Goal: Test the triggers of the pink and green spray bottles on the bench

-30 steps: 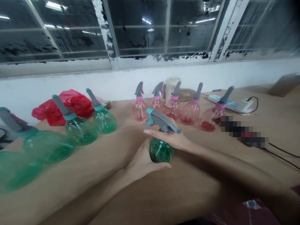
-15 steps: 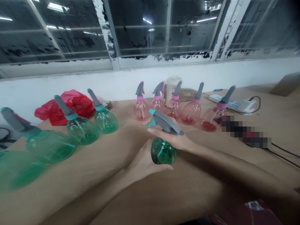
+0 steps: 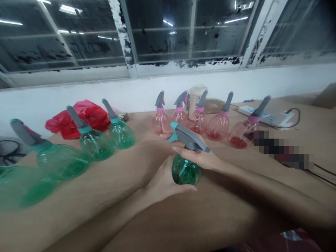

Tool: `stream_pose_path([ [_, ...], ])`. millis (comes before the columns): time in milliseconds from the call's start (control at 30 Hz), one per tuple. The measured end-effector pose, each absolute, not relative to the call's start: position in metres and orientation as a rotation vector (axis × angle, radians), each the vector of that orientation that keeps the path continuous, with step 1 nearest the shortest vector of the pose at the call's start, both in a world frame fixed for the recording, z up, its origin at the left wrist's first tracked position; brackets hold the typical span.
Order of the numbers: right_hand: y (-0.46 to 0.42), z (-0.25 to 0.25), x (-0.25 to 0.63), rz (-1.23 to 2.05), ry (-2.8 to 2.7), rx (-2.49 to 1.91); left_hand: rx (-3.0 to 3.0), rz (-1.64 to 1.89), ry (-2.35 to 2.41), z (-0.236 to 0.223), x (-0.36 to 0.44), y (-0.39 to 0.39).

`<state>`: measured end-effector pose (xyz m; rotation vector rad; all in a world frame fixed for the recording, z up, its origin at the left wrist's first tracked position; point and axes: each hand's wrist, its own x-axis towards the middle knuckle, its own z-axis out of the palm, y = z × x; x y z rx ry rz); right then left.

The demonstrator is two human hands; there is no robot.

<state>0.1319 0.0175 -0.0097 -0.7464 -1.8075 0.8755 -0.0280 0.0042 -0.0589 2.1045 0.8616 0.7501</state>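
A green spray bottle (image 3: 186,171) with a grey and teal trigger head (image 3: 190,136) stands between my hands, its nozzle pointing left. My left hand (image 3: 164,178) wraps the lower body from the left, thumb along the near side. Around the neck, just under the trigger head, my right hand (image 3: 201,157) is closed; part of its fingers is hidden behind the head. Several more green spray bottles (image 3: 97,145) line the left side. Beyond my hands is a row of pink spray bottles (image 3: 217,127) with grey heads and pink collars.
A crumpled red plastic bag (image 3: 78,119) lies at the back left. Behind the pink bottles are a pale cup (image 3: 195,96) and a brown package (image 3: 214,105). A white power strip (image 3: 267,117) with a cable sits at the right, near a pixelated dark object (image 3: 283,148) with black cords.
The whole view has shifted slightly, so everything appears a little farther right. Both hands keep their hold on the green spray bottle, with no clear change in grip.
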Motion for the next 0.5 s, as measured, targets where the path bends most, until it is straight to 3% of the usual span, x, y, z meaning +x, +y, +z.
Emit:
stream_pose_path([
  [500,0.018,-0.0095,0.132,0.877,-1.783,-0.701,2.146,0.778,0.785,-0.057,-0.0274,0.0054],
])
